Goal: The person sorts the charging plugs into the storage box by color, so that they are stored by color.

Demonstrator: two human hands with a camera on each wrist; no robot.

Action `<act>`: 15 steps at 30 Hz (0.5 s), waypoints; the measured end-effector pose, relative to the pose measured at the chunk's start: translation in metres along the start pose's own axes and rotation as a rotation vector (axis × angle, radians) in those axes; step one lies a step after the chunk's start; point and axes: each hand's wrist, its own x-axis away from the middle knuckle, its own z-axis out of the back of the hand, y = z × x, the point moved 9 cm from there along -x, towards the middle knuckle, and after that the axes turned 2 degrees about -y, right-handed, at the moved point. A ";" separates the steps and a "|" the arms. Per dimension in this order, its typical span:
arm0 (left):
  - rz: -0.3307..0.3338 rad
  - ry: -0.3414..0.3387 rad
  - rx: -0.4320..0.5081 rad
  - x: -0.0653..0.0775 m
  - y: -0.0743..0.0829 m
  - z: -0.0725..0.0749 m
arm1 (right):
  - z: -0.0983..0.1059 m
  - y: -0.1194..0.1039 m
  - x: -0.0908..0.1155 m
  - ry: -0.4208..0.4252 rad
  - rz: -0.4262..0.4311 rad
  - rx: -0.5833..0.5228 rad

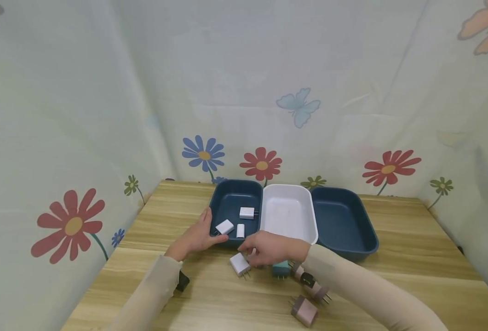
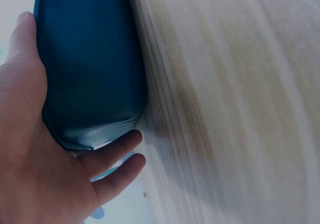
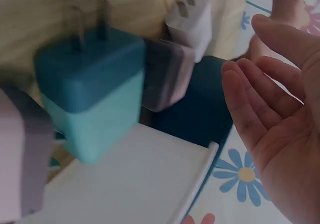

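Note:
My left hand [image 1: 196, 236] rests against the near left corner of the left dark blue tray [image 1: 236, 185], thumb along its front rim. The left wrist view shows its fingers [image 2: 112, 156] spread by the tray's wall. Three white plug chargers, one of them a charger [image 1: 247, 213] near the right wall, lie in that tray. My right hand [image 1: 268, 248] hovers just beside a white charger [image 1: 239, 264] on the table. In the right wrist view its fingers are loosely bent, with a gap between them and the white charger [image 3: 192, 23].
A white tray [image 1: 288, 214] stands in the middle, another dark blue tray [image 1: 343, 220] to its right. A teal charger [image 1: 280, 270], a pink charger [image 1: 304, 311] and other pinkish ones lie in front, some partly hidden by my right hand and sleeve. Patterned cloth hangs behind.

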 end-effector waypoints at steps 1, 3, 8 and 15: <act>0.001 0.001 0.000 0.000 0.000 0.000 | -0.003 -0.001 0.000 -0.008 0.007 0.011; 0.002 0.003 -0.002 0.001 0.000 0.000 | -0.007 -0.002 0.000 -0.020 0.026 0.049; 0.004 0.006 -0.001 0.002 0.000 0.000 | -0.016 0.000 0.000 -0.025 0.064 0.167; 0.006 0.016 0.012 0.002 0.000 0.002 | -0.023 0.000 -0.003 -0.024 0.114 0.253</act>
